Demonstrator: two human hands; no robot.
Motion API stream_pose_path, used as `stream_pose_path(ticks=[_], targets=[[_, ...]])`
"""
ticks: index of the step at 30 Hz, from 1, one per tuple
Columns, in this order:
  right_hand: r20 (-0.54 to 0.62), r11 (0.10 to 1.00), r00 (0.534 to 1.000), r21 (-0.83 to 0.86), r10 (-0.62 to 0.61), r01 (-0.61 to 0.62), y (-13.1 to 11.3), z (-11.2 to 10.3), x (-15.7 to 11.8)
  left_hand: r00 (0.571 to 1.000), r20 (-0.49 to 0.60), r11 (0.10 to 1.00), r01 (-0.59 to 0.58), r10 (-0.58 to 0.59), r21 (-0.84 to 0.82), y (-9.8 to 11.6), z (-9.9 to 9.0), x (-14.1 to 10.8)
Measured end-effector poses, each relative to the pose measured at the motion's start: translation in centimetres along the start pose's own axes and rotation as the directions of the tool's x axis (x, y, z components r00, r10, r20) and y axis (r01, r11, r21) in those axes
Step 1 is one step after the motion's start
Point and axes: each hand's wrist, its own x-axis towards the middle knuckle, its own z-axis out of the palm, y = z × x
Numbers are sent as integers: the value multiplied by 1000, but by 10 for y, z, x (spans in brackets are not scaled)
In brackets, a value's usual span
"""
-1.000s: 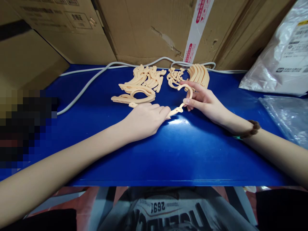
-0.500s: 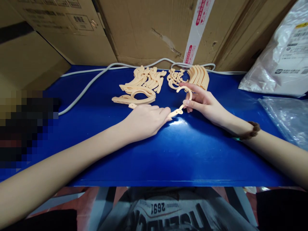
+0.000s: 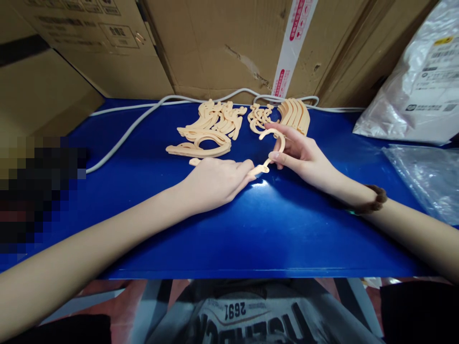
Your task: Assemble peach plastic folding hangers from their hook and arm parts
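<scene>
My left hand (image 3: 222,181) is closed around a cream plastic hanger arm (image 3: 258,170); one end shows past the fingertips, another beyond the knuckles, and the middle is hidden. My right hand (image 3: 297,150) pinches a curved cream hanger hook (image 3: 282,139) between thumb and fingers. The hook's lower end meets the arm's end; whether they are locked together I cannot tell. Behind my left hand lie stacked hanger pieces (image 3: 201,149) and a pile of hanger arms (image 3: 218,117). Loose hooks (image 3: 256,117) and a row of curved arms (image 3: 296,114) lie behind my right hand.
A white cable (image 3: 132,126) runs along the back of the blue table (image 3: 251,239). Cardboard boxes (image 3: 215,48) stand behind it. On the right are a white plastic parcel (image 3: 412,86) and a clear plastic bag (image 3: 423,177). A blurred dark thing sits at the left.
The hanger arm's end has turned slightly in my left hand, and the hook has tilted a little to the left. Both hands keep their hold.
</scene>
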Motion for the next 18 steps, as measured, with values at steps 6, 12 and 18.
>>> stream_pose_path(ticks=[6,12,18], targets=[[-169,987,983,-152,-70,44,-10,-14,10,996,87,818,71,-26,-570,-2,-10,-1],[-486,877,866,-460,-118,-139,23,-77,36,958,285,261,269,23,-927,-1,-6,1],[-569,800,809,-412,149,-437,55,-99,51,939,340,5,340,54,-940,0,2,8]])
